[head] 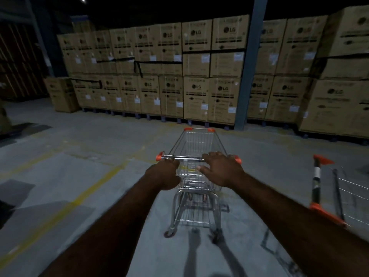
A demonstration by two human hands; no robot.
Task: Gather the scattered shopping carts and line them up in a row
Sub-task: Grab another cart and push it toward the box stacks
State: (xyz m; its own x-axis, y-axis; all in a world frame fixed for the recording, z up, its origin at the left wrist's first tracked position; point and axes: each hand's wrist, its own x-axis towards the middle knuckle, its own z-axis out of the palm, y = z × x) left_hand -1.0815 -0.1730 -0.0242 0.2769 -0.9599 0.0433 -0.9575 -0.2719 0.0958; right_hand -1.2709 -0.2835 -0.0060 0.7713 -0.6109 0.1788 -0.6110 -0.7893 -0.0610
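A silver wire shopping cart (pixel 196 142) with orange corner caps stands on the concrete floor straight ahead of me. My left hand (pixel 164 172) grips the left end of its metal handle bar (pixel 186 157). My right hand (pixel 220 168) lies over the right end of the bar, fingers curled on it and thumb stretched out below. A second cart (pixel 327 188) with orange trim and a black handle shows at the right edge, partly cut off and partly behind my right forearm.
A wall of stacked cardboard boxes (pixel 199 96) runs across the back on low pallets. A blue steel column (pixel 249 76) stands just beyond the cart. Yellow lines (pixel 83 194) cross the grey floor at the left. Dark shelving fills the far left.
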